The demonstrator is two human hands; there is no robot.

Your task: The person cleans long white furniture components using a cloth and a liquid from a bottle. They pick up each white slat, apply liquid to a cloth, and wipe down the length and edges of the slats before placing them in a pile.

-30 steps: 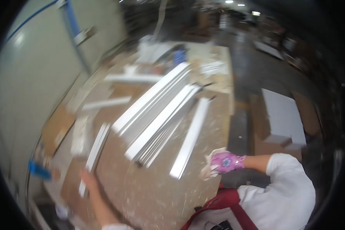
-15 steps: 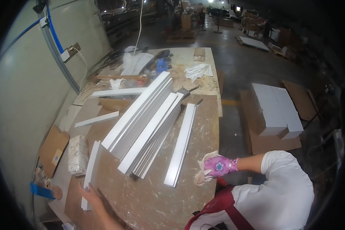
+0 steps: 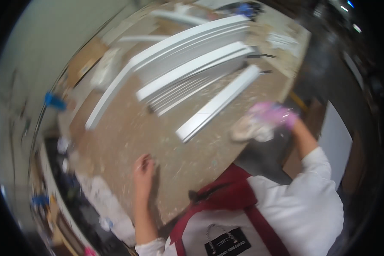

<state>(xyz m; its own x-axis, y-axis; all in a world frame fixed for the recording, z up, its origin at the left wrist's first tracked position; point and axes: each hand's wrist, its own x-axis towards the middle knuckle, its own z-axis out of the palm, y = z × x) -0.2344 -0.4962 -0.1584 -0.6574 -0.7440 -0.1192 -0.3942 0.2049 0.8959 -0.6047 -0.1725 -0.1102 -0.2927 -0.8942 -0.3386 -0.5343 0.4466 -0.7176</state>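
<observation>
Your left hand (image 3: 143,173) lies palm down on the speckled brown worktop (image 3: 128,132), low and left of centre in the frame, fingers extended and held close together, gripping nothing. Your right hand (image 3: 274,115), in a pink glove, sits at the right of centre near the table's edge, curled around a pale crumpled rag (image 3: 248,130); motion blur prevents you from reading how tightly the fingers close on it. The rag rests on the worktop just beside the near end of a single white trim strip (image 3: 217,104), which runs diagonally toward the upper right. Further up lies a stack of longer white mouldings (image 3: 192,55), with another white strip (image 3: 109,96) angling down the left side. Risk: the rag hand works close to the loose strip's end, so a sideways sweep could likely knock the strip askew or push it toward the table edge; debris on the surface could scratch the white faces if dragged under the rag. The whole frame is blurred. The blue object (image 3: 54,101) at the left edge cannot be identified, and the clutter at the lower left and the top of the table is indistinct.
</observation>
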